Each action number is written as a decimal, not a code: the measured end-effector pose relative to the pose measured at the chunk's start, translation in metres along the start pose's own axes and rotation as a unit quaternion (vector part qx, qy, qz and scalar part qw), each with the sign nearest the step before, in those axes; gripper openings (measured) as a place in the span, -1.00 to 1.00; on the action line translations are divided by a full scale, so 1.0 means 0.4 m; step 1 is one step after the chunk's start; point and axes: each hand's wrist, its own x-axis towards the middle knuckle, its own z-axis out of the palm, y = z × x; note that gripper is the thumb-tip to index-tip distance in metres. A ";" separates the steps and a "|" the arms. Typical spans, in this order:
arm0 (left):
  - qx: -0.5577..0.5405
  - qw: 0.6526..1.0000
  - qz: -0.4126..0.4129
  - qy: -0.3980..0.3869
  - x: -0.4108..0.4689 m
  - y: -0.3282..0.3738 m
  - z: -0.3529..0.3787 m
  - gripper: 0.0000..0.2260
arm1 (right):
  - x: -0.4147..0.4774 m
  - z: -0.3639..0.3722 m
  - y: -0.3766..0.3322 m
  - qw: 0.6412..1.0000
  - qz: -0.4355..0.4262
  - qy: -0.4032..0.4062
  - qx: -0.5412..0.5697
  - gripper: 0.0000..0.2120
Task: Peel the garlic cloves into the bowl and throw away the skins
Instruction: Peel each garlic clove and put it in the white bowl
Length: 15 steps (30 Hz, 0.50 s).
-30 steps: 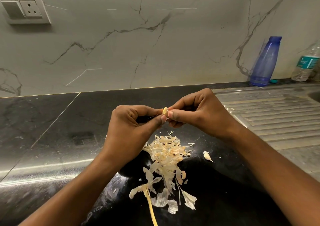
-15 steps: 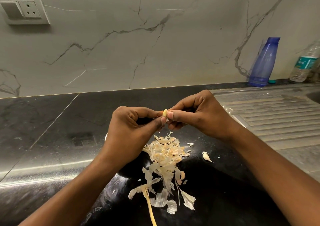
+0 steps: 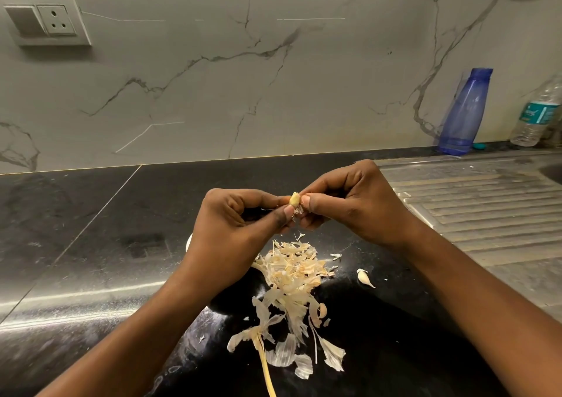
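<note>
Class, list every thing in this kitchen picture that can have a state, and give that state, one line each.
Garlic clove: partly peeled, pinched between both hands.
Left hand: grip on the clove.
Right hand: grip on the clove.
Skins: loose heap on the counter, not thrown away.
Loose clove: lying on the counter beside the heap.
Blue bottle: standing.
Clear bottle: standing.

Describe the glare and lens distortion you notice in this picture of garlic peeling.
Head view: a bright glare streak crosses the glossy black stone counter at left; wide-angle bending tilts the translucent blue plastic bottle and white wall socket; the pale garlic skin pile looks sharp.
</note>
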 end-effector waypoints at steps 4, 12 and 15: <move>-0.020 1.000 -0.010 -0.001 0.004 0.001 -0.003 -0.82 | 0.000 0.006 -0.001 1.000 -0.009 0.017 -0.004 -0.82; -0.059 0.998 -0.038 -0.007 0.004 0.003 0.002 -0.81 | -0.001 0.009 -0.003 1.000 -0.002 0.028 0.003 -0.90; -0.013 1.000 -0.016 0.001 0.004 0.004 0.001 -0.80 | -0.001 0.002 -0.005 1.000 0.015 0.011 0.013 -0.88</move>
